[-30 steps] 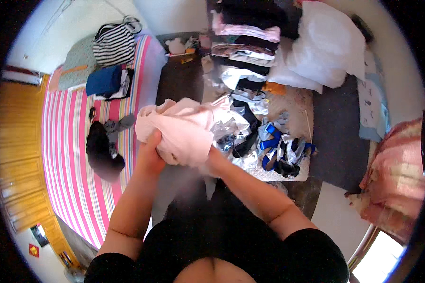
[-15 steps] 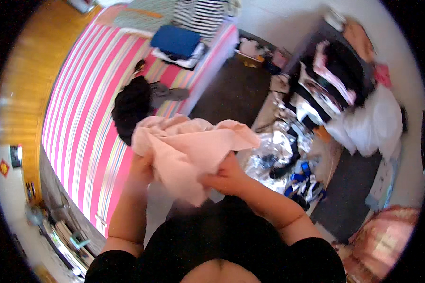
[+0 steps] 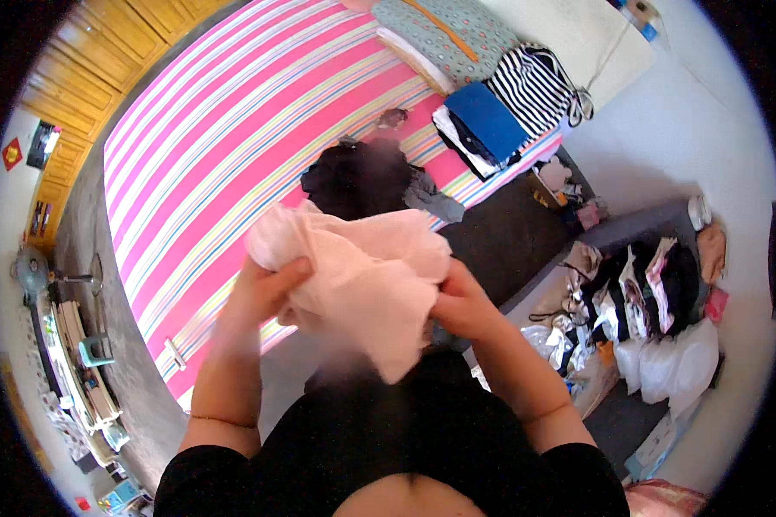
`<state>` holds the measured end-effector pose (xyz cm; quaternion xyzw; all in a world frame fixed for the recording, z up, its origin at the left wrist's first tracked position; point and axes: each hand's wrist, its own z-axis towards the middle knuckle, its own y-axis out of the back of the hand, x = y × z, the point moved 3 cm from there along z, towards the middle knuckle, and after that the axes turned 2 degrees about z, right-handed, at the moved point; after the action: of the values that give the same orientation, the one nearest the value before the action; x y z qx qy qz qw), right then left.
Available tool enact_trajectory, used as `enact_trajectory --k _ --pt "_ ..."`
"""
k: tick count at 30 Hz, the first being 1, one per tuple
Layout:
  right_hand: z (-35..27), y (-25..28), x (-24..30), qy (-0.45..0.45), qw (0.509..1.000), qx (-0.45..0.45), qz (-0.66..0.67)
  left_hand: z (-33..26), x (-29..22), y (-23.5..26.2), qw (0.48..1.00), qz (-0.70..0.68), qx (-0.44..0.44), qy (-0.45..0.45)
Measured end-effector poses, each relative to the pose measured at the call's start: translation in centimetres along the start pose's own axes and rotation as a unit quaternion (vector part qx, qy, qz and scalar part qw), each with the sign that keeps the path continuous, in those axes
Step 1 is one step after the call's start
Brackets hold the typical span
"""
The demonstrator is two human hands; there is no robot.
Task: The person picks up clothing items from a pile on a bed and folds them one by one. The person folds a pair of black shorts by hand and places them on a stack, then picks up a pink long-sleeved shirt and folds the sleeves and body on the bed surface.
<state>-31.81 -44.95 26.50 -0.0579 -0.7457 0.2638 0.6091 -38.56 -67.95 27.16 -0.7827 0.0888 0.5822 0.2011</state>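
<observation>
A crumpled pale pink cloth point(image 3: 362, 267), perhaps a garment, hangs between my two hands in front of my body. My left hand point(image 3: 272, 289) grips its left edge, with the thumb lying on top of the fabric. On the opposite edge, my right hand point(image 3: 461, 303) pinches the cloth, its fingertips partly hidden by the folds. Just beyond the cloth, a heap of black clothing point(image 3: 353, 177) lies on the bed, and a grey garment point(image 3: 433, 196) sticks out at its right side.
The bed has a pink striped sheet point(image 3: 207, 164). Folded clothes topped by a blue one point(image 3: 487, 119) sit beside a black-and-white striped bag point(image 3: 535, 90) and a patterned pillow point(image 3: 444, 39). Rows of clothes point(image 3: 634, 289) and white plastic bags point(image 3: 677, 366) lie at the right. A green stool point(image 3: 95, 351) stands left.
My view has turned toward the right, so the bed and clothes sit differently in it. Both hands still hold the pink cloth, whose folds have shifted and whose right part hangs closer in.
</observation>
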Motion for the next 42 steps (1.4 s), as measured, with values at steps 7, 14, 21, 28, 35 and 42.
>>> enact_trajectory --k 7,14,21,28,35,42 --pt "9.9 -4.5 -2.0 -0.033 0.957 0.253 -0.141 1.5 -8.0 7.4 0.973 0.129 -0.112 -0.157" --pt "19.7 1.9 -1.1 0.013 0.997 -0.036 0.074 10.6 -11.4 13.0 0.960 0.239 -0.131 -0.060" --pt "27.1 12.6 -7.4 -0.017 0.970 -0.240 -0.041 16.7 -1.8 19.3 0.919 0.185 -0.336 0.091" --pt "29.6 17.1 -13.0 -0.007 0.944 -0.329 0.011 17.8 9.2 24.1 0.883 0.182 -0.400 0.167" --pt "29.0 16.3 -14.9 -0.043 0.908 -0.385 0.157 16.5 15.7 29.4 0.854 0.236 -0.415 0.206" --pt "29.9 10.1 -16.4 -0.066 0.887 -0.378 0.256 16.4 15.9 34.5 0.808 0.299 -0.496 0.106"
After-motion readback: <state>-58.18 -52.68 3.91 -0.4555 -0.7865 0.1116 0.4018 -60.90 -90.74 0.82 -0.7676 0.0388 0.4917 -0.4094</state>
